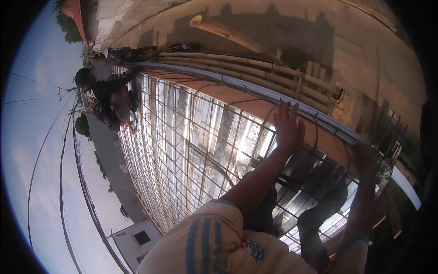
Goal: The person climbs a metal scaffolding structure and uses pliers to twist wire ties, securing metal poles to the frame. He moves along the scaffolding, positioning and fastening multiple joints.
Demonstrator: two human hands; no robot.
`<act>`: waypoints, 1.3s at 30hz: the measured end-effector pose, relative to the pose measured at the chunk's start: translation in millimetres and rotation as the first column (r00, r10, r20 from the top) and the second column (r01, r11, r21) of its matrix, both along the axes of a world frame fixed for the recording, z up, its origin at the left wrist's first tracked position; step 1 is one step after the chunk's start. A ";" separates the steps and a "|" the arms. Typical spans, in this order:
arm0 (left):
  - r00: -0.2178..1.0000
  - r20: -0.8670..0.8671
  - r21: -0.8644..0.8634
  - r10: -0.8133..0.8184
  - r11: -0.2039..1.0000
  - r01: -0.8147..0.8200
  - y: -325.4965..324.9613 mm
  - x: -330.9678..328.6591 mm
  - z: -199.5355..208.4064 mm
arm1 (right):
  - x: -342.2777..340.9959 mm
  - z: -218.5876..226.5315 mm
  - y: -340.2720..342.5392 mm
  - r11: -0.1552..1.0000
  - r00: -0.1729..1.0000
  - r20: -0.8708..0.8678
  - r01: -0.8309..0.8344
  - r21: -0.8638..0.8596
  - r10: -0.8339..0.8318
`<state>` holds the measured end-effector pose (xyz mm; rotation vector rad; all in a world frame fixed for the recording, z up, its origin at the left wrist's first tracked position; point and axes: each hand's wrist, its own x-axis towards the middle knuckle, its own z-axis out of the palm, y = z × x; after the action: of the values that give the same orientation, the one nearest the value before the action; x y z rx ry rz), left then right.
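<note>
My left hand (288,129) lies with fingers stretched and slightly apart on the top edge of a reddish-brown board (248,104), beside a bent steel bar (269,114) that crosses it. Farther right along the same edge is my right hand (365,157), dark in shadow, with its fingers curled in; what they hold is hidden. A pale metal rail (219,78) runs along the outer side of the board. Inside the board spreads a grid of steel reinforcing bars (178,130) over shiny metal sheets (200,109). A crumpled silvery thing (385,172) is next to my right hand.
Another person in dark clothes (109,98) crouches on the grid at the far left. Bamboo poles (255,71) lie outside the rail, and a thick bamboo pole (228,33) juts over the ground below. Overhead cables (82,182) cross the sky at left.
</note>
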<state>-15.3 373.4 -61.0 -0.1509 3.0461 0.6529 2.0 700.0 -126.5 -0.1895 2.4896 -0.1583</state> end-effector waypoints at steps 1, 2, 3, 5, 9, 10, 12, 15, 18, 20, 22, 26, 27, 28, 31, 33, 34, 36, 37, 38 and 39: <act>0.987 0.015 -0.113 0.162 0.981 -0.159 -32.2 17.6 13.2 | -9.1 10.3 -13.9 0.999 0.999 -0.019 -0.048 0.013 0.048; 0.963 0.055 -0.246 0.264 0.938 -0.243 -55.9 31.1 10.0 | -10.2 2.3 -16.7 0.998 0.998 0.008 -0.059 0.017 0.059; 0.982 0.042 -0.291 0.184 0.942 -0.164 -74.1 39.6 9.1 | -9.3 -10.8 -17.8 0.998 0.997 0.040 -0.066 0.017 0.066; 0.995 0.087 -0.348 0.043 0.938 -0.010 -88.8 47.8 6.5 | 1.6 -60.8 -0.2 0.990 0.992 0.032 -0.121 -0.067 0.124; 0.999 0.042 -0.122 -0.019 0.992 0.024 -113.5 30.0 15.1 | 23.7 -144.4 39.6 0.962 0.974 -0.001 -0.226 -0.156 0.229; 1.000 0.009 -0.086 -0.002 0.996 0.002 -122.7 32.1 12.6 | 18.8 -143.1 36.3 0.967 0.973 0.034 -0.221 -0.125 0.227; 1.000 -0.015 -0.140 -0.003 0.990 0.001 -127.2 35.7 6.0 | 15.5 -138.2 31.8 0.976 0.977 0.076 -0.190 -0.106 0.199; 0.997 -0.071 -0.148 0.038 0.988 -0.048 -121.7 35.0 -3.9 | 15.8 -125.1 33.8 0.988 0.985 0.117 -0.111 -0.109 0.123; 0.984 0.150 -0.161 0.099 0.984 -0.075 -119.7 27.7 -2.5 | 12.1 -118.0 29.1 0.988 0.985 0.158 -0.047 -0.148 0.070; 0.981 0.154 -0.099 0.118 0.990 -0.103 -119.7 26.9 2.5 | 12.7 -115.7 27.2 0.986 0.980 0.196 -0.002 -0.169 0.035; 0.987 0.106 -0.078 0.120 0.991 -0.112 -119.1 29.3 -0.3 | 11.7 -114.4 25.4 0.980 0.972 0.235 0.041 -0.194 0.006; 0.995 0.012 -0.027 0.094 0.995 -0.094 -121.7 35.4 -5.6 | 7.1 -115.7 17.7 0.964 0.946 0.321 0.118 -0.238 -0.036; 0.989 -0.099 -0.006 0.107 0.994 -0.108 -120.9 37.7 -10.0 | 6.1 -116.0 15.5 0.960 0.937 0.347 0.138 -0.246 -0.046; 0.992 -0.083 -0.019 0.096 0.995 -0.098 -120.8 37.2 -8.7 | 5.1 -117.7 12.6 0.954 0.925 0.375 0.159 -0.253 -0.055; 0.989 -0.112 -0.102 0.093 0.989 -0.104 -124.9 42.9 -1.4 | 0.0 -132.1 -1.1 0.931 0.869 0.490 0.231 -0.283 -0.067; 0.994 -0.042 -0.063 0.102 0.993 -0.104 -121.2 31.4 -2.7 | -5.9 -144.5 9.0 0.902 0.809 0.571 0.340 -0.266 -0.136; 0.993 0.002 -0.047 0.115 0.992 -0.115 -121.4 28.8 -1.9 | -7.7 -161.1 14.0 0.878 0.748 0.643 0.409 -0.248 -0.167; 0.994 0.040 -0.064 0.100 0.993 -0.098 -122.6 27.7 2.2 | -11.7 -171.1 16.3 0.879 0.710 0.681 0.428 -0.212 -0.181; 0.994 0.063 -0.074 0.095 0.993 -0.090 -123.1 28.9 2.4 | -12.0 -163.5 6.2 0.908 0.758 0.632 0.365 -0.207 -0.160; 0.994 0.053 -0.078 0.097 0.993 -0.093 -124.2 29.3 2.1 | -12.1 -156.1 -4.1 0.928 0.791 0.596 0.314 -0.200 -0.139; 0.994 0.042 -0.075 0.104 0.992 -0.101 -123.7 31.6 0.9 | -13.5 -149.2 -10.2 0.943 0.814 0.568 0.274 -0.188 -0.124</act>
<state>16.3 249.6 -60.1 -0.3218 3.0354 0.5350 -11.6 689.8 -275.7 0.0180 1.8940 -0.5550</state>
